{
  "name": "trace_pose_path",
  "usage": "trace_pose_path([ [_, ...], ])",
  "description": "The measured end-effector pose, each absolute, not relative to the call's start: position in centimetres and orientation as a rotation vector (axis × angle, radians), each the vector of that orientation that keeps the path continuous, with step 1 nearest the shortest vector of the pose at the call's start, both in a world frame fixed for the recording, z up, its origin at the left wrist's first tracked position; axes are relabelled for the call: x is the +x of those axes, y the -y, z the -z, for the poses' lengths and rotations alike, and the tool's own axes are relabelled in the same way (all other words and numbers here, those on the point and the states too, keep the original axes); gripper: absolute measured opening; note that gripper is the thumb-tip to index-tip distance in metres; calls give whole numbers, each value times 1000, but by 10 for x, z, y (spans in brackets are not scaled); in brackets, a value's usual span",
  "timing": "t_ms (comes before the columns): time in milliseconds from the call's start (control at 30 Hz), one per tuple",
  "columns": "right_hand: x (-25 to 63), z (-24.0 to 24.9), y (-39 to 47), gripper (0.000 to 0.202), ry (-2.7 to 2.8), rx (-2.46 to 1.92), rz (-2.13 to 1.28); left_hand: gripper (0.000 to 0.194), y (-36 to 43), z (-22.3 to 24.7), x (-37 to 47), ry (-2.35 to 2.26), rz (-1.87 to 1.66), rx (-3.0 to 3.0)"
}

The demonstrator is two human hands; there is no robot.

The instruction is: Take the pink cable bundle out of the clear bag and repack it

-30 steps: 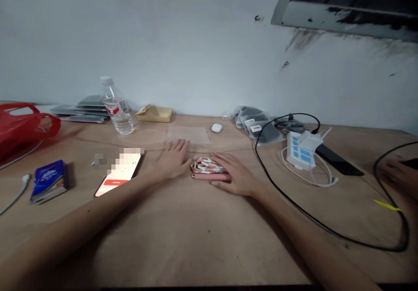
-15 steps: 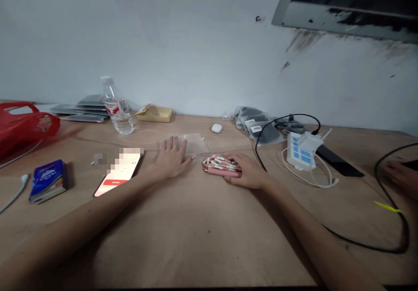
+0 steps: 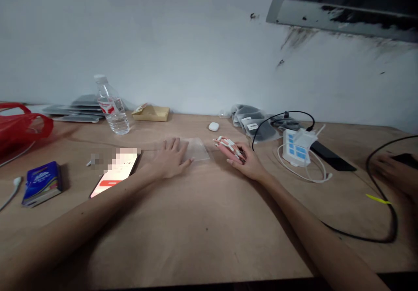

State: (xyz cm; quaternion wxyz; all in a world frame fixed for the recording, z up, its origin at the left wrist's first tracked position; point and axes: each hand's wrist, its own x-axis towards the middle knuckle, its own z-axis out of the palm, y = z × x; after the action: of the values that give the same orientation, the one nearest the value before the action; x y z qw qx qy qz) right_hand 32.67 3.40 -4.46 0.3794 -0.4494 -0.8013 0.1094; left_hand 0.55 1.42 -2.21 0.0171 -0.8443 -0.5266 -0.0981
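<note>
My left hand (image 3: pixel 170 158) lies palm down with its fingers spread, over the near left part of a clear plastic bag or sheet (image 3: pixel 197 148) on the table. To the right, my right hand (image 3: pixel 250 162) is closed around a pink-and-white bundle (image 3: pixel 227 146). The bundle has white patches on top and a smooth pink side; its exact kind is not clear. It is tilted, its far left end raised, and my fingers hide its right end. Beyond the plastic sits a small white case (image 3: pixel 214 126).
Left stand a lit phone (image 3: pixel 122 169), a blue tissue pack (image 3: pixel 42 182), a water bottle (image 3: pixel 114 112) and a red bag (image 3: pixel 26 125). Right are grey packets (image 3: pixel 251 123), a white power strip (image 3: pixel 295 147) and a black cable (image 3: pixel 393 221). Another person's hand (image 3: pixel 395 171) is at the right edge.
My right hand has tilted the pink-and-white bundle and lifted its far end off the table. My left hand stays flat over the plastic. The whole view has shifted slightly.
</note>
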Motion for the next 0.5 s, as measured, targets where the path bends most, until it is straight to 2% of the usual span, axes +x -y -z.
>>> trace_pose_path([
  [133,325,41,-32,50,2115,-1117,-245,68,-10,16,5,1544,325,-2690],
  [333,322,31,-26,44,2399,-1069,-148,97,-4,10,9,1477,300,-2755],
  [500,327,31,-25,60,2423,-1122,-163,96,-7,9,6,1425,240,-2774],
])
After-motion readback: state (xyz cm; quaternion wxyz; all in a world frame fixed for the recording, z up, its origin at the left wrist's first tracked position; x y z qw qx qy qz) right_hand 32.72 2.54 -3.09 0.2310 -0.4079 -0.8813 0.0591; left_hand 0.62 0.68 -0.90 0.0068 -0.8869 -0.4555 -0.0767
